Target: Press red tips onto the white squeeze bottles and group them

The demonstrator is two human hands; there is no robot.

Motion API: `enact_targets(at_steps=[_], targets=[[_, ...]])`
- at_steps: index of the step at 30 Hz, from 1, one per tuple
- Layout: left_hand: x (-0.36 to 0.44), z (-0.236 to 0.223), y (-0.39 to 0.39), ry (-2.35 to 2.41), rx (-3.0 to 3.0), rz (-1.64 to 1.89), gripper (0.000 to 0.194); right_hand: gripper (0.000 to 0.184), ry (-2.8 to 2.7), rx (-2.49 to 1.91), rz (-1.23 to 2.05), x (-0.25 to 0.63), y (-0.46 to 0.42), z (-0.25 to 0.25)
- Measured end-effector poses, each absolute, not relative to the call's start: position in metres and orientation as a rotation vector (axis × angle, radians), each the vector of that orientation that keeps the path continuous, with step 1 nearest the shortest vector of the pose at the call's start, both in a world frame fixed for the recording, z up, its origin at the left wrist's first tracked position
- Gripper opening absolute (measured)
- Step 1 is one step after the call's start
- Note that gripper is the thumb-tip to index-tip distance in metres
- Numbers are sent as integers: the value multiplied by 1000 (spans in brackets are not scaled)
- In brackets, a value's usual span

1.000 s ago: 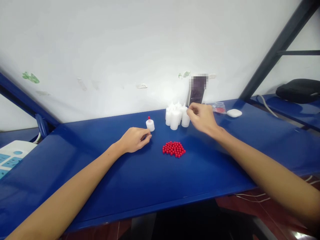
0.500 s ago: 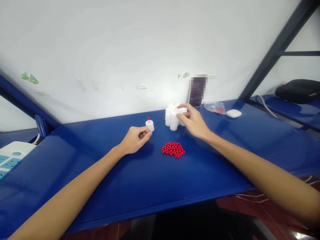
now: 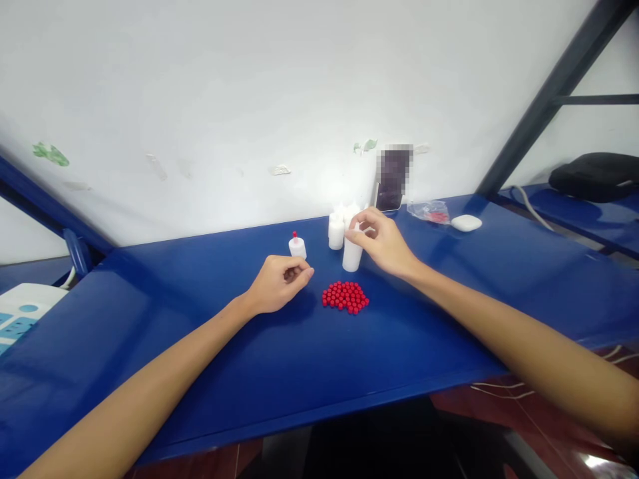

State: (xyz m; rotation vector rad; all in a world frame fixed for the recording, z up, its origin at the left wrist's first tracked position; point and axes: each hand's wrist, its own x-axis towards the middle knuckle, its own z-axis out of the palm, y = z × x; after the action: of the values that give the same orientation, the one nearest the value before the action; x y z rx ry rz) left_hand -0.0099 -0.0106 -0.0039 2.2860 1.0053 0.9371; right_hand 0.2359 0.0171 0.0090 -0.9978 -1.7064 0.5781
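My right hand [image 3: 387, 243] pinches a white squeeze bottle [image 3: 352, 257] near its top and keeps it upright in front of several other white bottles [image 3: 336, 231]. Thumb and fingertips of my left hand [image 3: 280, 283] are pressed together; whether anything is between them is hidden or too small to make out. Just behind that hand stands a white bottle with a red cap [image 3: 297, 248] on its nozzle, partly covered by the hand. A pile of small red caps [image 3: 345, 297] lies on the blue table between my hands, nearer the front.
Against the wall leans a phone [image 3: 389, 196]. A clear plastic bag [image 3: 428, 211] with red pieces and a white rounded case [image 3: 466, 223] lie to the right. At the far left is a white and blue power strip [image 3: 30, 309]. Dark metal posts [image 3: 536, 100] rise at the right.
My right hand has closed on one white bottle and brought it forward, out of the group. The left hand has shifted slightly right, toward the red caps.
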Motion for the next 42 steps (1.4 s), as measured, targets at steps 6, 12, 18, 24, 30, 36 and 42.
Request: enact_targets(at_steps=[6,12,18,24,30,36,42], targets=[[11,10,-16,845,1910,1159,23,25,-1535,-737,1293,228,19,-5],[45,10,-5,825,1725,1350,25,24,-1669,-707,1244,226,16,-10],[64,13,4,791,1833,1369,26,38,-1768,-806,1039,225,11,-4],[70,12,7,765,1817,1381,26,36,-1780,-779,1053,225,10,-3],[70,13,7,738,1891,1393,22,38,-1862,-752,1032,226,9,-3],[70,10,7,743,1783,1445,26,40,-1839,-727,1101,228,11,-6],[71,6,10,745,1687,1465,27,43,-1846,-729,1118,228,12,-7]])
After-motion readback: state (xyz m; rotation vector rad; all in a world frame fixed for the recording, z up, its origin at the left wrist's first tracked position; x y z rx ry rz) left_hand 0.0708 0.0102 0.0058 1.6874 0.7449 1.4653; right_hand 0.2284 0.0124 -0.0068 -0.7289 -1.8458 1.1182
